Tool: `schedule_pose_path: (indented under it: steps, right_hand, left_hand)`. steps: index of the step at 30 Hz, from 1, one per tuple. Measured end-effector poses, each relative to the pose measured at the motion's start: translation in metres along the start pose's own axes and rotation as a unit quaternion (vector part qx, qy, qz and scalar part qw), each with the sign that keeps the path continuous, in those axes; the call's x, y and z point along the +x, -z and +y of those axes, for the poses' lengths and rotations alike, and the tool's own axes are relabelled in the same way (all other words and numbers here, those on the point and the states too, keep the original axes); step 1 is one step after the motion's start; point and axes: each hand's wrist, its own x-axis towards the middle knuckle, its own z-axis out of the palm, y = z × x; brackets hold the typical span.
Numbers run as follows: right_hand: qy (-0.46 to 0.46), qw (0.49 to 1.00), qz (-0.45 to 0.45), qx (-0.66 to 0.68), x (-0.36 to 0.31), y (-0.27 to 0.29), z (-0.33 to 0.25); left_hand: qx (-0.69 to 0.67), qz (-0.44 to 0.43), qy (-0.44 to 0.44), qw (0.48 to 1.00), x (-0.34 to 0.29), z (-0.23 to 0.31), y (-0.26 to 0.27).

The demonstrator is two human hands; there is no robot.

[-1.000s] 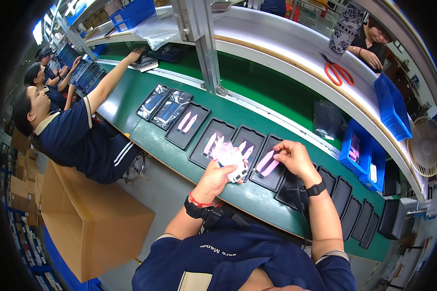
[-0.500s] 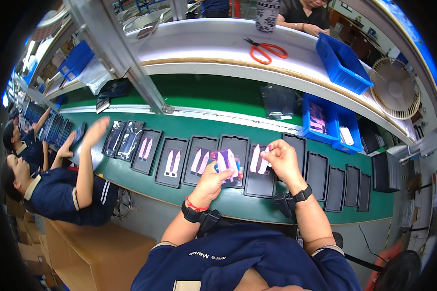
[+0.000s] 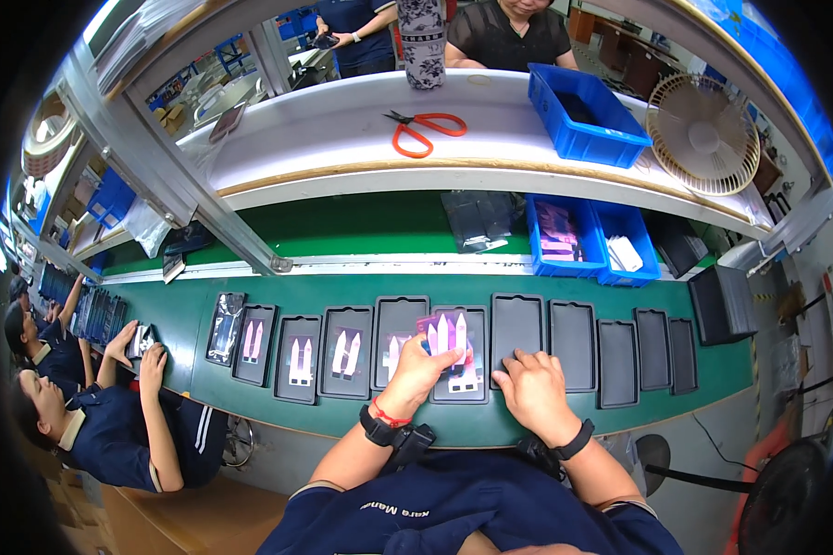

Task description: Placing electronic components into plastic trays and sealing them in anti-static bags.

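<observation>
My left hand [image 3: 416,375] is closed on several printed cards [image 3: 448,339], purple with white pointed shapes, held above a black tray [image 3: 472,392]. Part of another such card lies in that tray, beneath the held ones. At the near end of the neighbouring bare black tray [image 3: 517,319] is my right hand [image 3: 537,393], its fingers bent and apart, with nothing visible in them. Further left, cards lie in several trays, among them one card [image 3: 346,351] with two white pointed shapes.
More black trays [image 3: 617,365] continue rightward on the green table [image 3: 389,283]. Blue bins [image 3: 565,270] stand behind them; stacked trays [image 3: 722,305] are at far right. Orange-handled scissors [image 3: 426,129] lie on the shelf. A co-worker [image 3: 120,425] sits at left handling a small package.
My right hand has let go of a card, now lying in the tray, and moved to the tray on its right. The view has shifted. The co-worker's hands are lower, at a package.
</observation>
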Motion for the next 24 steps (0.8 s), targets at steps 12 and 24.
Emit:
schedule_pose_path:
  steps: [12,24]
  right_hand:
    - [-0.215,0.870,-0.016,0.443,0.036,-0.006,0.060]
    - [-0.202,0.798,0.161,0.544,0.015,0.002,0.072]
  left_hand:
    - [-0.140,-0.084,0.070,0.984,0.017,-0.003,-0.035]
    - [-0.078,-0.119,0.045,0.989,0.034,-0.023,-0.081]
